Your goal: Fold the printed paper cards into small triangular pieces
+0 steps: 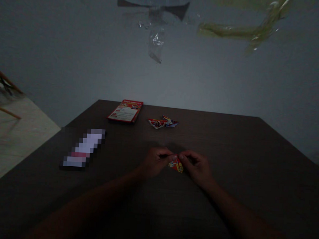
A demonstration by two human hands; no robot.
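Observation:
A small piece of folded printed paper (pixel 176 165), red with yellow and white marks, is pinched between my two hands just above the dark table (pixel 243 149). My left hand (pixel 157 161) grips its upper left side with thumb and fingers. On the upper right, my right hand (pixel 197 166) pinches it the same way. The fingertips of both hands nearly meet at its top edge and cover part of it. Beyond my hands lie folded paper pieces (pixel 157 123) in red, white and purple, overlapping each other.
At the back left of the table rests a stack of red-and-white printed cards or leaflets (pixel 126 111). A phone-like device (pixel 84 149), its screen blurred out, lies nearer on the left. Behind the table rises a wall (pixel 204 75) with tape on it. Light floor (pixel 28 127) shows at left.

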